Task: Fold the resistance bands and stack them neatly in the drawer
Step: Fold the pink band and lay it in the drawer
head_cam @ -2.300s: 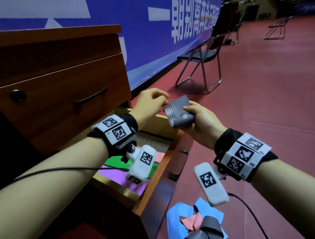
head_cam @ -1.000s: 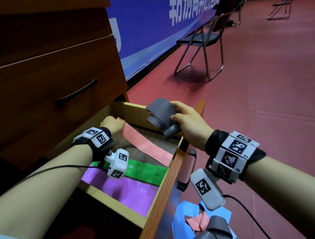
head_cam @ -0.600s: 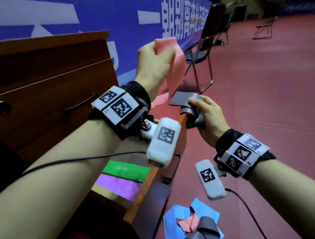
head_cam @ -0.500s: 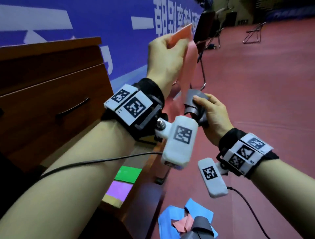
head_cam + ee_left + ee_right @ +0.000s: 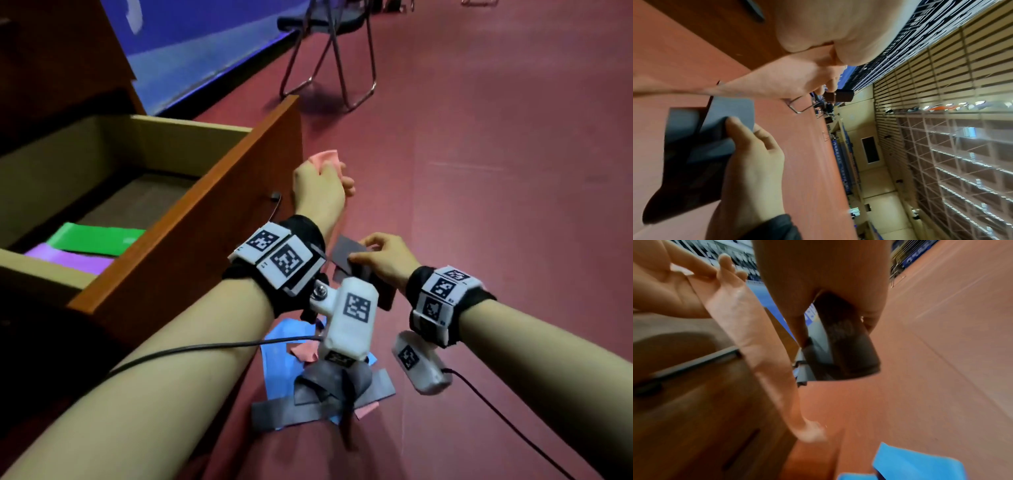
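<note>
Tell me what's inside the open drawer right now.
In the drawer, a green band lies flat, partly over a purple band. The rest shows bare floor; the near corner is hidden behind the drawer's front panel.

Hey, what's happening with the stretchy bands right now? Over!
Left hand grips pink band. Right hand pinches folded grey band. Green band and purple band in drawer. Nothing blocking.

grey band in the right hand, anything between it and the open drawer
Yes. The grey band sits outside the drawer, past its wooden front panel, and the left hand gripping the pink band hangs between them.
</note>
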